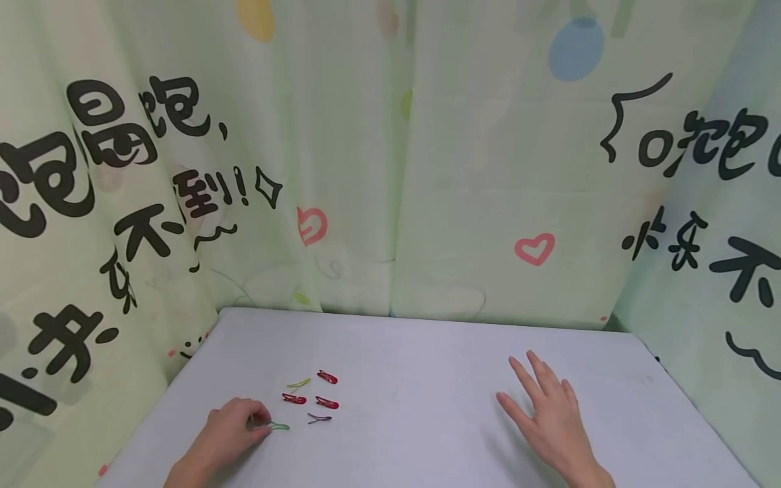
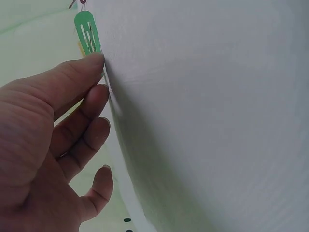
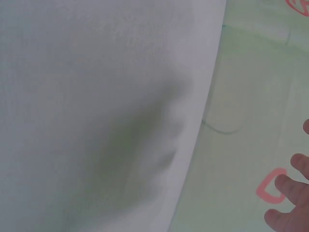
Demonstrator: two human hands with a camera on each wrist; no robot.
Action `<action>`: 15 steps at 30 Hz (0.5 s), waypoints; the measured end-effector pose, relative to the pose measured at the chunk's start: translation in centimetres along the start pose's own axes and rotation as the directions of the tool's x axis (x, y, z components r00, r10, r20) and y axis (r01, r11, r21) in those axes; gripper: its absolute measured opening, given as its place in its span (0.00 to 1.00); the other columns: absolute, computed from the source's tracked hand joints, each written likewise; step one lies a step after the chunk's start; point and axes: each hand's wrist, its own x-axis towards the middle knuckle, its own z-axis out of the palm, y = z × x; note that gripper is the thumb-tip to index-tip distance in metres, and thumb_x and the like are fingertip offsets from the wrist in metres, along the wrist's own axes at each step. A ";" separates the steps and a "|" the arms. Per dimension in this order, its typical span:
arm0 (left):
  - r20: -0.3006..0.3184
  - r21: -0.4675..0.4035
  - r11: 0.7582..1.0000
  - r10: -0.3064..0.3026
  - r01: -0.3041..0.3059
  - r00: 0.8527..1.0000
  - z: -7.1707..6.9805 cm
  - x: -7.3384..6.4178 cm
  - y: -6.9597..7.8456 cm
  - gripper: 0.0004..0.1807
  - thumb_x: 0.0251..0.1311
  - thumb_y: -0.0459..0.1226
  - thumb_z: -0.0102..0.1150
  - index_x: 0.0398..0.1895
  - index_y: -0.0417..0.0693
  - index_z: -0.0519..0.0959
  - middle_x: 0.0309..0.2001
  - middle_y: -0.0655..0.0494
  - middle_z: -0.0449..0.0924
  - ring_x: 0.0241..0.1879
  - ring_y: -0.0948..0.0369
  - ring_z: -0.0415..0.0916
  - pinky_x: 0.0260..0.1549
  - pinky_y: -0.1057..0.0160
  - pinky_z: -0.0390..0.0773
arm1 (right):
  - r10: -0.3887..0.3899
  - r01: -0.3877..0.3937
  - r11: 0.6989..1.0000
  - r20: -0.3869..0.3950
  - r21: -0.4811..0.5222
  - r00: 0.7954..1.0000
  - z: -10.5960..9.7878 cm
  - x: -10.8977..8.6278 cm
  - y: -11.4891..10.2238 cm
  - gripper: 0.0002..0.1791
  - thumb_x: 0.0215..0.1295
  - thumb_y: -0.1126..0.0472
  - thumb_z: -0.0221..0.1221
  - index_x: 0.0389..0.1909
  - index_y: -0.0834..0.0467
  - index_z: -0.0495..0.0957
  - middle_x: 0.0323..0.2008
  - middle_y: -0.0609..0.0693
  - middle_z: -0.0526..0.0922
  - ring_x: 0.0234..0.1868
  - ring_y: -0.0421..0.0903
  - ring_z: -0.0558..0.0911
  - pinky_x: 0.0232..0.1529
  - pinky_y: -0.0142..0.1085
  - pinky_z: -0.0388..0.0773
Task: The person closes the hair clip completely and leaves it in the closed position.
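My left hand point(image 1: 230, 434) pinches a green snap hair clip point(image 2: 87, 30) between thumb and fingertips, low over the table's left part. Just beyond it lie other hair clips: a red one point(image 1: 294, 398), a second red one point(image 1: 327, 402), a third red one point(image 1: 327, 377), a yellow one point(image 1: 299, 383) and a dark purple one point(image 1: 319, 419). My right hand point(image 1: 552, 420) hovers over the right part of the table with its fingers spread and nothing in it. Only some of its fingertips point(image 3: 289, 188) show in the right wrist view.
The white table point(image 1: 421, 393) has its far edge close to a pale green curtain point(image 1: 451, 169) printed with dark characters, hearts and coloured spots. The curtain also runs along the left and right sides.
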 end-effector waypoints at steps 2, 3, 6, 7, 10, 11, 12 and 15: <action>-0.003 0.004 1.000 -0.001 0.001 1.000 0.0 0.0 0.0 0.07 0.54 0.36 0.75 0.29 0.54 0.83 0.29 0.65 0.77 0.35 0.61 0.71 0.41 0.44 0.68 | -0.005 0.005 1.000 -0.002 -0.002 1.000 0.1 0.0 -0.1 0.35 0.65 0.48 0.66 0.70 0.55 0.70 0.72 0.64 0.63 0.69 0.66 0.62 0.63 0.70 0.49; -0.007 0.007 1.000 0.000 0.000 1.000 0.0 0.0 0.0 0.07 0.54 0.35 0.75 0.29 0.54 0.83 0.29 0.65 0.77 0.35 0.61 0.71 0.41 0.44 0.69 | -0.009 0.009 1.000 -0.006 -0.003 1.000 0.1 0.1 -0.1 0.35 0.65 0.48 0.66 0.70 0.55 0.70 0.71 0.64 0.63 0.69 0.66 0.62 0.63 0.70 0.50; -0.013 0.007 1.000 0.001 -0.001 1.000 -0.1 0.1 0.0 0.06 0.55 0.34 0.73 0.30 0.54 0.84 0.29 0.65 0.78 0.34 0.61 0.72 0.41 0.45 0.70 | -0.018 0.017 1.000 -0.016 -0.009 1.000 0.0 0.1 -0.2 0.34 0.65 0.48 0.66 0.70 0.55 0.71 0.71 0.64 0.64 0.68 0.65 0.63 0.62 0.70 0.50; -0.014 0.004 1.000 0.000 0.000 1.000 -0.1 0.1 0.0 0.06 0.56 0.34 0.73 0.30 0.54 0.84 0.30 0.65 0.79 0.34 0.62 0.72 0.41 0.45 0.71 | -0.016 0.016 1.000 -0.016 -0.010 1.000 0.0 0.1 -0.2 0.34 0.65 0.48 0.66 0.69 0.55 0.71 0.71 0.64 0.64 0.68 0.65 0.63 0.62 0.70 0.50; -0.026 -0.016 1.000 0.000 0.000 1.000 -0.1 0.0 0.0 0.05 0.56 0.33 0.72 0.30 0.53 0.85 0.31 0.64 0.80 0.34 0.62 0.74 0.42 0.48 0.74 | -0.010 0.010 1.000 -0.014 -0.011 1.000 -0.1 0.1 -0.2 0.34 0.65 0.48 0.66 0.69 0.56 0.71 0.71 0.64 0.64 0.68 0.65 0.63 0.62 0.70 0.50; -0.035 -0.024 1.000 0.002 -0.003 0.999 -0.1 -0.1 0.0 0.05 0.56 0.33 0.72 0.30 0.53 0.85 0.31 0.64 0.80 0.34 0.63 0.74 0.41 0.49 0.75 | -0.008 0.008 1.000 -0.013 -0.008 1.000 -0.2 0.0 -0.2 0.34 0.65 0.48 0.66 0.70 0.56 0.71 0.71 0.64 0.64 0.68 0.65 0.62 0.62 0.70 0.50; -0.046 -0.034 0.999 0.004 -0.005 0.999 -0.1 -0.1 0.1 0.05 0.56 0.32 0.72 0.30 0.52 0.85 0.31 0.64 0.81 0.34 0.63 0.75 0.41 0.50 0.76 | -0.007 0.007 1.000 -0.011 -0.006 1.000 -0.2 0.0 -0.2 0.34 0.66 0.48 0.66 0.70 0.56 0.70 0.71 0.64 0.64 0.68 0.65 0.62 0.62 0.70 0.50; -0.084 -0.056 0.998 0.028 -0.033 0.996 -0.2 -0.3 0.3 0.05 0.55 0.31 0.72 0.31 0.51 0.86 0.31 0.63 0.81 0.34 0.62 0.75 0.41 0.52 0.77 | -0.004 0.004 1.000 -0.014 0.000 1.000 -0.2 -0.2 -0.2 0.34 0.66 0.48 0.65 0.70 0.56 0.70 0.71 0.64 0.63 0.68 0.65 0.62 0.63 0.70 0.49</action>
